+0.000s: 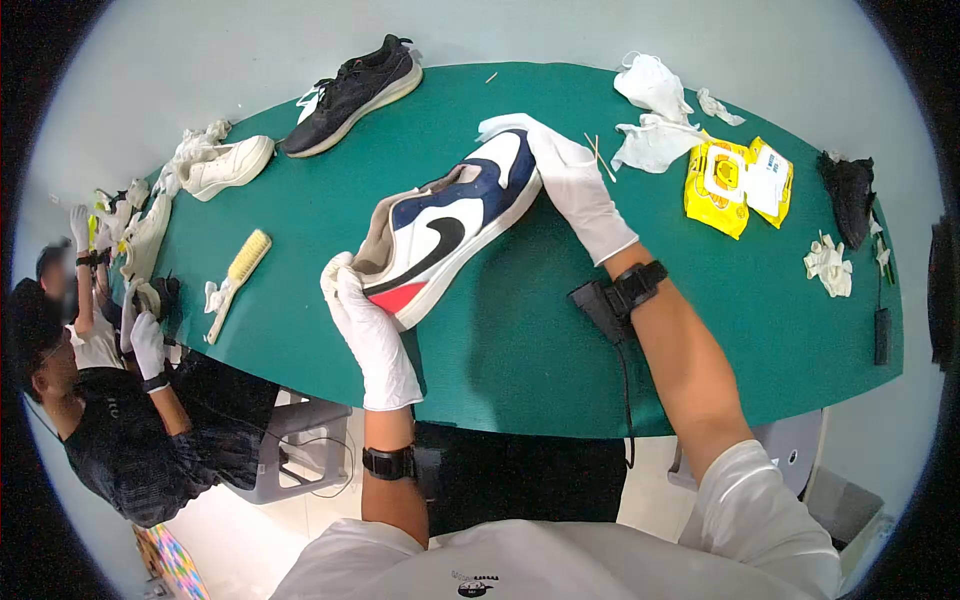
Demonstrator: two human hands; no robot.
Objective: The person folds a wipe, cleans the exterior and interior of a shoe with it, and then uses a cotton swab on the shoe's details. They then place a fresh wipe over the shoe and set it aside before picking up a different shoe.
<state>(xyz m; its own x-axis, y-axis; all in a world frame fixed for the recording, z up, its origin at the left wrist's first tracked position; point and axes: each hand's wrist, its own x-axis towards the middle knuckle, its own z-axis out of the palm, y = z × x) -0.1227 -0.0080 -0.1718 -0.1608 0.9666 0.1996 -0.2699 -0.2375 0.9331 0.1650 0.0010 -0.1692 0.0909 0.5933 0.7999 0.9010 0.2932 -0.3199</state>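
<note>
A low-top sneaker (440,225) in white, navy and red with a black swoosh is held up over the green table, toe pointing away to the right. My left hand (365,325), in a white glove, is closed around its heel. At the toe, my gloved right hand (580,185) presses a thin white sheet, which looks like a wipe (505,122), against the shoe's front; its fingertips are partly hidden. Two cotton swabs (601,157) lie just beyond the right hand.
On the green table (540,340) are a black sneaker (355,95), a white shoe (228,167), a brush (240,280), a yellow wipes pack (718,185), crumpled white wipes (655,140) and a black shoe (848,198). Co-workers (120,430) sit at the left.
</note>
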